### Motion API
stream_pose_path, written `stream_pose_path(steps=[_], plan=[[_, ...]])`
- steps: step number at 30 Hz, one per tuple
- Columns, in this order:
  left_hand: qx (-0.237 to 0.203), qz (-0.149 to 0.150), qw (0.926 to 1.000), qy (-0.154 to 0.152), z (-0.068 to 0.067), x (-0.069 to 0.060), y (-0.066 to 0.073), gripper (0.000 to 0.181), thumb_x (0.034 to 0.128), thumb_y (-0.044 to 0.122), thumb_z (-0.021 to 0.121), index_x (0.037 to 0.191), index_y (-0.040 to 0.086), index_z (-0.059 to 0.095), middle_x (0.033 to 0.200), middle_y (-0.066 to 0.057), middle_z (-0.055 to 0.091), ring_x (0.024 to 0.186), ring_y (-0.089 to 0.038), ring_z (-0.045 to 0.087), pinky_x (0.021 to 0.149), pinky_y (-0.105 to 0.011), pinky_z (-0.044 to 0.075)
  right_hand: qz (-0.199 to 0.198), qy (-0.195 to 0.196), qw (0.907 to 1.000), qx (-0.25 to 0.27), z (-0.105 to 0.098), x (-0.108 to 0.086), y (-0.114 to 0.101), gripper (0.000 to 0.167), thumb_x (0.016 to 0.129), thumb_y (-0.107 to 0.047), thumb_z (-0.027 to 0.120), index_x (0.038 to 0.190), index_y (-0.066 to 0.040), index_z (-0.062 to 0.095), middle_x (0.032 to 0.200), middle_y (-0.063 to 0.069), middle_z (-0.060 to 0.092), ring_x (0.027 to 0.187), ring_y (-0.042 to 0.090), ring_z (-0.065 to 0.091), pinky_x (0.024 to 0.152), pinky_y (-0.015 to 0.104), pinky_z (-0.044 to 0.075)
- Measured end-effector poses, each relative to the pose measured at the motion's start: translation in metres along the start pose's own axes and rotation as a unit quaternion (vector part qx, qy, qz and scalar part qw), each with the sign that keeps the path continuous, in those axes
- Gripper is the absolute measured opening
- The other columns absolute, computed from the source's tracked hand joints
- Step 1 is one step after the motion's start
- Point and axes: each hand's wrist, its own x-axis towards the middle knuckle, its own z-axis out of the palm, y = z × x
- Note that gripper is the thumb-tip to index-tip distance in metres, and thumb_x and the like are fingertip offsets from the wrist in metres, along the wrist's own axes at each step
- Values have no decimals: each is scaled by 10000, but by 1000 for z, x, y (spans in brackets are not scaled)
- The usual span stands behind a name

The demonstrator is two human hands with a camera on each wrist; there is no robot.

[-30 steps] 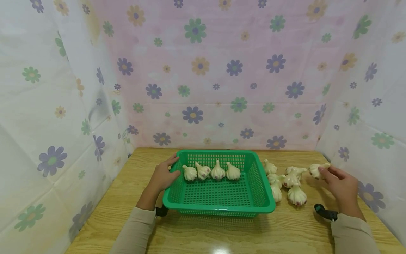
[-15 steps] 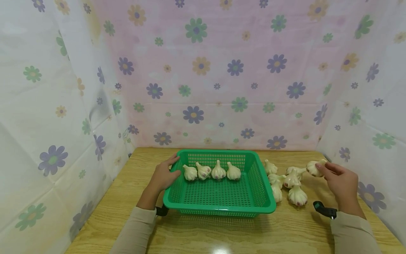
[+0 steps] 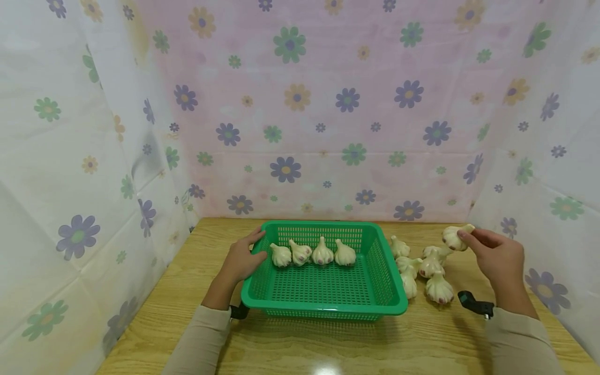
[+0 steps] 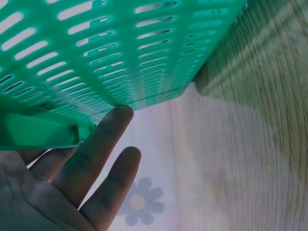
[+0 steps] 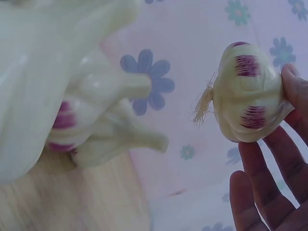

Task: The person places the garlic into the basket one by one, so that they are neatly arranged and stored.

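Observation:
In the head view my left hand point(image 3: 242, 259) rests on the left rim of a green plastic basket point(image 3: 323, 308), thumb over the edge. The left wrist view shows two straight fingers point(image 4: 103, 154) under the rim, one touching the slotted wall. Several garlic bulbs point(image 3: 322, 253) stand in a row along the basket's back. At the right, my right hand point(image 3: 500, 259) pinches a garlic bulb point(image 3: 454, 238) between thumb and fingers, raised above the table. Its roots and purple patches show in the right wrist view, with the other fingers spread below.
Several more garlic bulbs point(image 3: 432, 266) lie clustered on the wooden table point(image 3: 323, 346), between the basket and my right hand. Flowered cloth point(image 3: 323, 120) encloses the table at the back and both sides. A dark wrist camera point(image 3: 475, 303) juts out near my right sleeve.
My right hand has lifted the pinched garlic bulb and carried it slightly left, toward the cluster. The left hand, the basket and the other bulbs have stayed in place.

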Motion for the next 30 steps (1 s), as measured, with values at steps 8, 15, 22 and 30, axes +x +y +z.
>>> stream_pose_path(steps=[8,15,22,30], plan=[[-31,-48,10000,-13,0,0,0,658,946,191,592,1588,178,447,1688,82,317,394,-127,273,451,-291,381,-417,-25,9991,-112,7,-10,-29,754,882,-633,698,1398,-85,668,956,-381,546,939,-111,462,703,181,445],[-16,-45,10000,15,0,1,0,656,941,186,591,1583,183,457,1690,64,322,398,-135,272,448,-294,373,-1031,65,9945,-194,14,-17,-48,645,899,-571,725,1308,-73,729,955,-390,546,920,-142,478,687,156,457],[40,-59,10000,31,0,1,2,660,938,196,589,1585,185,456,1689,67,325,415,-142,300,464,-305,383,-1730,0,9844,-309,23,-20,-61,533,918,-500,743,1226,-65,770,952,-377,576,838,-190,523,636,105,485],[25,-125,9999,24,0,0,2,653,949,181,595,1586,204,453,1684,100,320,410,-136,284,463,-304,388,-2121,-287,9752,-569,37,-18,-80,532,928,-527,718,1232,-95,777,1176,159,758,820,-182,539,646,131,493]])
